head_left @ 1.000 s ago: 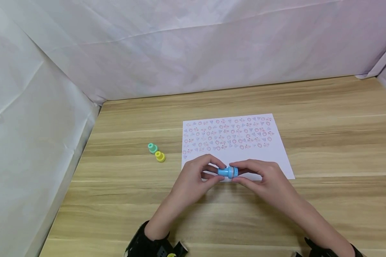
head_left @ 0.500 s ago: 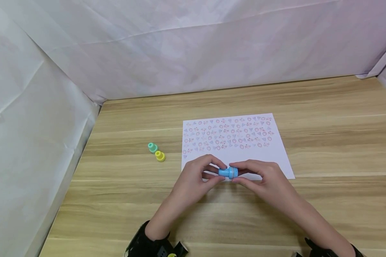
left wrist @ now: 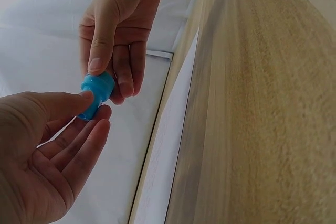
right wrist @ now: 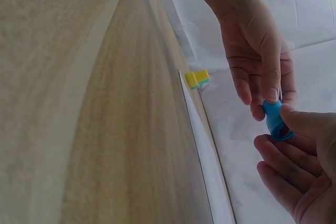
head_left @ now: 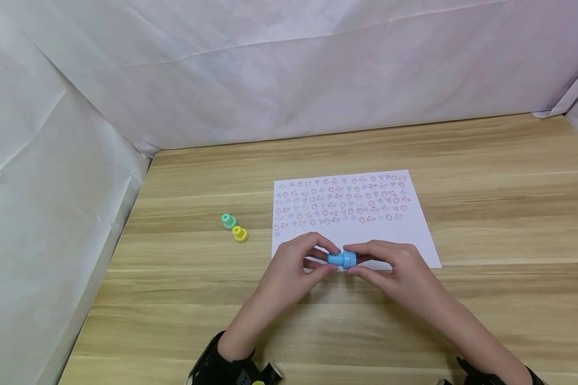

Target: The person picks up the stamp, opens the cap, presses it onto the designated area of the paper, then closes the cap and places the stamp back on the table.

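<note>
A small blue stamp is held sideways between both hands, just above the near edge of a white sheet of paper. Its narrow handle end is pinched by the left hand's thumb and fingertips. The right hand pinches the wide end, where a blue cap sits against the body with a thin seam. In the left wrist view the stamp stands tilted between the two thumbs. The right wrist view shows the wide end of the stamp at the right fingertips. Rows of small red and blue prints cover the sheet's far part.
To the left of the paper, a green stamp and a yellow stamp stand side by side on the wooden table. White cloth hangs along the back and left sides. Both wrists wear black straps.
The dark gap between the blue cap and the stamp's body has closed to a thin seam. The left hand has shifted very slightly right; the right hand stays almost in place.
</note>
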`<state>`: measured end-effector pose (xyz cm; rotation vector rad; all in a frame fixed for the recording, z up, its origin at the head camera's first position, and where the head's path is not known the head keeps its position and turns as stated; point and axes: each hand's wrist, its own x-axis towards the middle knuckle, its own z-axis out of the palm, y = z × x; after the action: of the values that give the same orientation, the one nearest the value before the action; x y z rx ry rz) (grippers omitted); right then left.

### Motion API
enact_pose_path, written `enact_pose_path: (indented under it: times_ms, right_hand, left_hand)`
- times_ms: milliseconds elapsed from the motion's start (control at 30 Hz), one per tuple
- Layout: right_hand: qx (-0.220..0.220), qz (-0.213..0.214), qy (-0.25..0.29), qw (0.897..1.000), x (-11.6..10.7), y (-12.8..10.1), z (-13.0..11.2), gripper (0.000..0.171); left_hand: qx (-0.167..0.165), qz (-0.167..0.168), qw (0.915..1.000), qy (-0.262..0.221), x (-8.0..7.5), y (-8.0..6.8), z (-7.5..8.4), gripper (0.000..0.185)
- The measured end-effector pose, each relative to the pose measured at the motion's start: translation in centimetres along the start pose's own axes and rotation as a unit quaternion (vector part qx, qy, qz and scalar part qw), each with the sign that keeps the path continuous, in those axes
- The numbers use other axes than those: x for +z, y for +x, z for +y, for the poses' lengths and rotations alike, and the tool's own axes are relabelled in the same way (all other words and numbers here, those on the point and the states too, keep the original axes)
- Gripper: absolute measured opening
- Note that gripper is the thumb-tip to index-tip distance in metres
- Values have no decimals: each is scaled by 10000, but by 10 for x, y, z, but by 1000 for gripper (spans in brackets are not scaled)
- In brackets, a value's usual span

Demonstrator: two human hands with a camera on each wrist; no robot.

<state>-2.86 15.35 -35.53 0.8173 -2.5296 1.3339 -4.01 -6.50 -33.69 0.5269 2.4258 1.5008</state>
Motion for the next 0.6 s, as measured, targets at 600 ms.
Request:
enact_pose_path:
  times_ms: [600]
  right_hand:
    - [-599, 130, 74, 9981, 0, -2, 4, 45]
  left_hand:
    - [139, 22, 9997, 220, 1, -1, 2, 15]
